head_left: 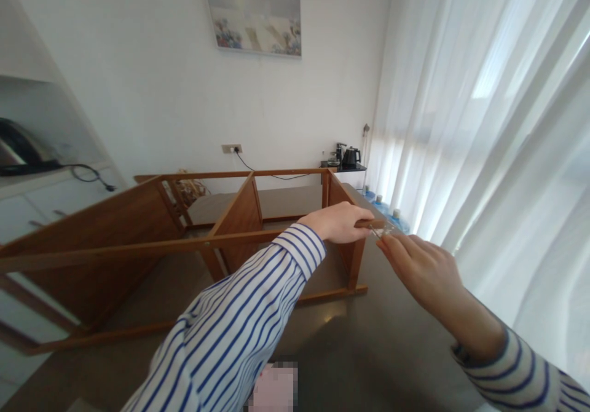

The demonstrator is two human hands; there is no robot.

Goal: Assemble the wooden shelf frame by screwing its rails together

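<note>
A brown wooden shelf frame (138,227) lies on its side on the floor, with dividers and open compartments. My left hand (338,221) reaches over its right end, fingers closed on the frame's top corner. My right hand (421,267) meets it from the right, fingers pinched on a small clear shiny piece (381,231) held at that corner. I cannot make out what the piece is. Both arms wear blue and white striped sleeves.
White sheer curtains (483,123) fill the right side. Blue water bottles (385,209) stand by the curtain. A small stand with a black kettle (350,157) is at the far wall, near a wall socket (231,149). A white counter (41,184) runs along the left.
</note>
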